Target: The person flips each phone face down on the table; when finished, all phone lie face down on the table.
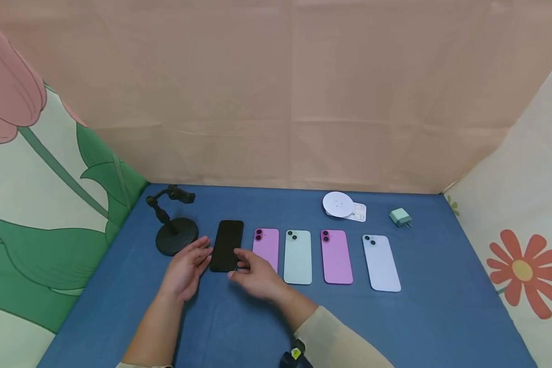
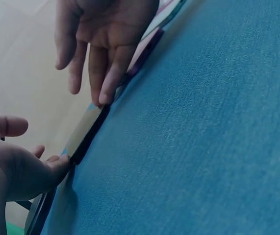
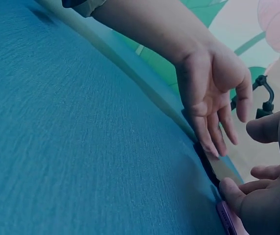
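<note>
A black phone [image 1: 226, 245] lies flat with its dark face up on the blue cloth [image 1: 276, 327], at the left end of a row of phones. My left hand [image 1: 197, 256] lies at its left side, straight fingers touching the long edge. My right hand [image 1: 242, 265] reaches across to its lower right edge, just in front of a pink phone [image 1: 267, 246]. In the left wrist view, the left hand's fingertips [image 2: 61, 164] meet the black phone's thin edge [image 2: 88, 139], and the right hand's fingers [image 2: 105, 95] touch it further along. Neither hand has closed around the phone.
A green phone [image 1: 298, 256], a second pink phone [image 1: 336, 256] and a pale blue phone [image 1: 381, 263] lie back up to the right. A black stand [image 1: 176, 230] stands just left of the black phone. A white round pad [image 1: 338, 203] and a green plug [image 1: 400, 217] sit at the back.
</note>
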Tool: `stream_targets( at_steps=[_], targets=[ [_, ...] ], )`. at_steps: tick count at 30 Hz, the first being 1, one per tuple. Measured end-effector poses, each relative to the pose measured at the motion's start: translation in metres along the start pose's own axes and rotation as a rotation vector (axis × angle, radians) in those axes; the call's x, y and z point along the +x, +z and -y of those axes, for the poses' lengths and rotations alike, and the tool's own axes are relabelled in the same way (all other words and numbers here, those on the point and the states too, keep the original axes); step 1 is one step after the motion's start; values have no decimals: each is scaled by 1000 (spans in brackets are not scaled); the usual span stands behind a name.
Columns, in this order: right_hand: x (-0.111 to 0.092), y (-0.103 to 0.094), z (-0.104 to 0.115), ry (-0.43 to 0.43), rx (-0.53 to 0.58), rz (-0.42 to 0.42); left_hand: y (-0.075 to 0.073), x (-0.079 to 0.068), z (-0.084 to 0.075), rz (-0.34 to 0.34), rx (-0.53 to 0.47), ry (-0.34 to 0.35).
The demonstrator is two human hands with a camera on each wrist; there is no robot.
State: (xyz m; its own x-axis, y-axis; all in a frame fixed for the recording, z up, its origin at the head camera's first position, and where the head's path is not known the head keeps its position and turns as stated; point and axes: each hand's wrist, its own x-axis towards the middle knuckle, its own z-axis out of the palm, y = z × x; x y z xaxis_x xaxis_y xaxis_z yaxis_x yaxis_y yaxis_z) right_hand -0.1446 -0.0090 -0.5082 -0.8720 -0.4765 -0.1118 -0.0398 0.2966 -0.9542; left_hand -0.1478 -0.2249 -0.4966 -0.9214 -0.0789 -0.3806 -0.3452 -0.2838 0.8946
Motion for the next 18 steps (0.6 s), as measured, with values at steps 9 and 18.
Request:
stream_targets(
  at_steps=[9,18],
  targets=[
    [2,6,-2,11,34,18,-4,-4,-6,-19,-28,13],
    [6,9,-3,36,98,25,-3,-15,-18,16,-9,56]
  ],
)
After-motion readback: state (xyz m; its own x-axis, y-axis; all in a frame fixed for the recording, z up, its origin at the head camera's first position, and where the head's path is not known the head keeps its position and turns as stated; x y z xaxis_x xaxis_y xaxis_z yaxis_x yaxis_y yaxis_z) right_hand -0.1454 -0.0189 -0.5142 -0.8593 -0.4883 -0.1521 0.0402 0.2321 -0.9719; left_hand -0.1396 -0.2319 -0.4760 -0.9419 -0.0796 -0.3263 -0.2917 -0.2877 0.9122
